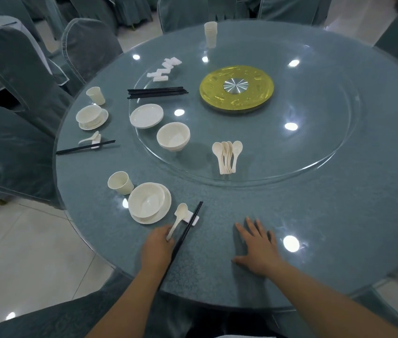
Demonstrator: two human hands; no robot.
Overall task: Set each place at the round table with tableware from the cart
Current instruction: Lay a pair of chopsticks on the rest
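On the round glass-topped table (315,215), a near place setting holds a cup (120,182), a bowl on a plate (150,202), a white spoon (178,219) and black chopsticks (185,231) on a white rest (193,219). My left hand (158,245) touches the spoon's handle end, beside the chopsticks. My right hand (257,245) lies flat on the table with fingers spread. A second setting (91,117) sits further left. On the glass turntable (315,147) lie spare chopsticks (157,92), plates (146,115), bowls (173,136), spoons (227,156), rests (163,69) and stacked cups (210,34).
A yellow disc with a metal hub (236,90) sits at the turntable's centre. Covered chairs (17,76) ring the table on the left, far side and right. Pale tiled floor (22,252) shows at lower left.
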